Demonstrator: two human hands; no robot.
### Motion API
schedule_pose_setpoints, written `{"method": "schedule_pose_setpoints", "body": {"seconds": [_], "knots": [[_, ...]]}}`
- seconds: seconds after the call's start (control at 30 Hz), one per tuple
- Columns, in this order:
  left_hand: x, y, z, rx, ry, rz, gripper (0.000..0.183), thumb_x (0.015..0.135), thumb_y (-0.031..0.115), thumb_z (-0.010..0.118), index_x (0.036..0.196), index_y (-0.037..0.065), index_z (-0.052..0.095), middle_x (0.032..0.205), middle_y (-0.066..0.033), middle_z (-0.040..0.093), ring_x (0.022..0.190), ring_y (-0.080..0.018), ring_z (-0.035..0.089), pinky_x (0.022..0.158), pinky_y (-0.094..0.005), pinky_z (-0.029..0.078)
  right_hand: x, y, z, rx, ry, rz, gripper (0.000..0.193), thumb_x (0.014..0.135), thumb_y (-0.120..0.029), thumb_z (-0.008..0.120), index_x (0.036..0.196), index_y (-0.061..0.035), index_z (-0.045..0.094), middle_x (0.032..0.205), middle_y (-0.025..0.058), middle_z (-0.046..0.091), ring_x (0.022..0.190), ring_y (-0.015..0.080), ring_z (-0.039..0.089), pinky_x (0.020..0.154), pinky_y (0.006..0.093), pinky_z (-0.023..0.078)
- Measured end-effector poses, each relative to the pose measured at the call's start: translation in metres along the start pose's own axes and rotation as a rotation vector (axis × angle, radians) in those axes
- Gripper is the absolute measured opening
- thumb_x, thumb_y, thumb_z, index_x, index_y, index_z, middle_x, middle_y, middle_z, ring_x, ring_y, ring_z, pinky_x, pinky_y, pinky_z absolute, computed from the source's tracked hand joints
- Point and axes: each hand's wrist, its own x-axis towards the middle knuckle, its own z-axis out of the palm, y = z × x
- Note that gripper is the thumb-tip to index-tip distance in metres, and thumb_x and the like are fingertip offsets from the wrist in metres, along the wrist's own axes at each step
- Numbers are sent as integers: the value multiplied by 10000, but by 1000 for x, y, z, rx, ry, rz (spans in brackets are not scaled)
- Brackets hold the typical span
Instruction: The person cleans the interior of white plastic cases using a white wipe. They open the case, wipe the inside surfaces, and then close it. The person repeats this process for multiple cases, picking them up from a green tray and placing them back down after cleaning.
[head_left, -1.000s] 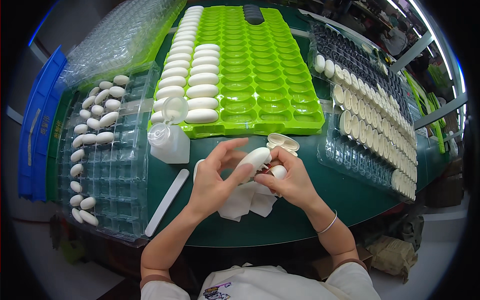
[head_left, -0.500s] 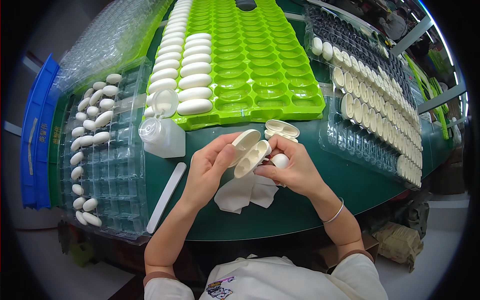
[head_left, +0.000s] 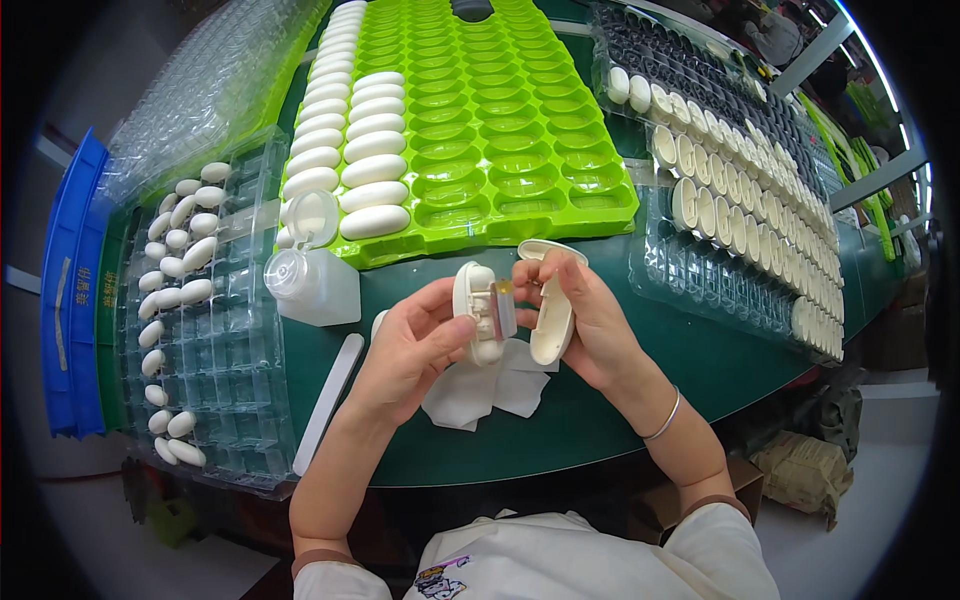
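In my left hand [head_left: 415, 350] is a white oval case part [head_left: 478, 335], turned on edge so its molded inside faces right. A small clear piece with a yellowish tip [head_left: 504, 308] stands against that inside, close to my right fingertips; whether they grip it I cannot tell. My right hand [head_left: 592, 325] is closed on a cream oval shell [head_left: 552, 325], its hollow facing left. Behind my right fingers lies another cream oval shell [head_left: 540, 248], partly covered by them. White cloth pieces [head_left: 470, 395] lie on the green table below my hands.
A lime-green tray [head_left: 480, 235] with white oval cases stands ahead. Left are a white bottle with its flip lid up [head_left: 315, 290], a white strip [head_left: 328, 405], a clear tray [head_left: 245, 400] of small white pieces and a blue bin [head_left: 70, 330]. Cream shells [head_left: 740, 235] fill trays at right.
The open case held between both hands is gone from there. My left hand now holds an upright part with a molded inside, my right hand a hollow shell. The view has shifted slightly.
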Motion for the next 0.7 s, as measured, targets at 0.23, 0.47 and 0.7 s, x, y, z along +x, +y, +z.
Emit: {"method": "schedule_pose_setpoints", "body": {"seconds": [0.23,0.47,0.7], "knots": [[1,-9,11,402,2,66,381,738,68,660,1065,-8,478,1023,-92,544,951,-142,530,839,-298,435,-2,6,12,-61,50,96,289,880,-384,447,846,-98,464,1132,96,469,1044,189,471,874,356,431],[2,-9,10,313,31,129,399,732,37,656,1077,-20,463,1028,-106,540,973,-153,524,837,-309,449,-5,12,17,-161,-44,-62,472,788,-290,575,1139,-129,302,1237,103,336,1123,213,398,929,367,378],[0,-8,2,480,30,533,334,705,-32,648,1014,-3,526,986,-103,564,956,-190,545,829,-325,454,-3,4,17,-670,-18,-341,364,663,8,681,976,-42,501,1014,70,513,970,177,526,844,322,444]]}}
